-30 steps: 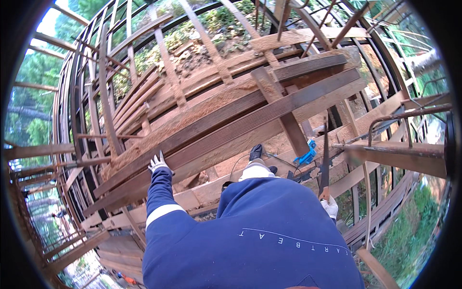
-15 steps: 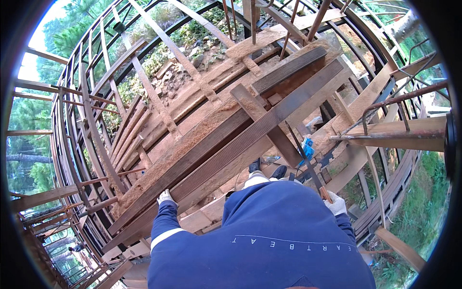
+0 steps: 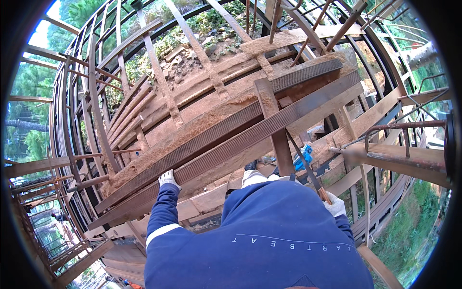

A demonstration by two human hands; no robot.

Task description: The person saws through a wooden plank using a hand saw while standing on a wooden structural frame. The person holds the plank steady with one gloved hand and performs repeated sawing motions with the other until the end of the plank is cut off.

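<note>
My left hand (image 3: 169, 180), in a white glove, lies across the nearer of two long, ribbed dark-brown boards, its fingers at the board's upper edge. This ribbed board (image 3: 216, 159) runs slantwise from lower left to upper right. My right hand (image 3: 335, 206), also gloved, is closed round the brown handle of a handsaw (image 3: 310, 174). The saw's long dark blade tapers up and left, its tip beside a short crosspiece (image 3: 279, 144). That crosspiece passes under the nearer board and sticks up beyond it. Whether the teeth touch wood cannot be made out.
Behind lies the second ribbed board (image 3: 207, 137), with sawdust (image 3: 192, 130) along it. A blue power tool (image 3: 303, 157) is beside the saw blade. Rusty bars and a beam (image 3: 404, 156) jut in from the right. Open joists (image 3: 202, 53) span rocky ground.
My head view has shifted, so the boards appear turned and slightly moved. The crosspiece now stands more upright in view. Both hands keep to the same board and saw.
</note>
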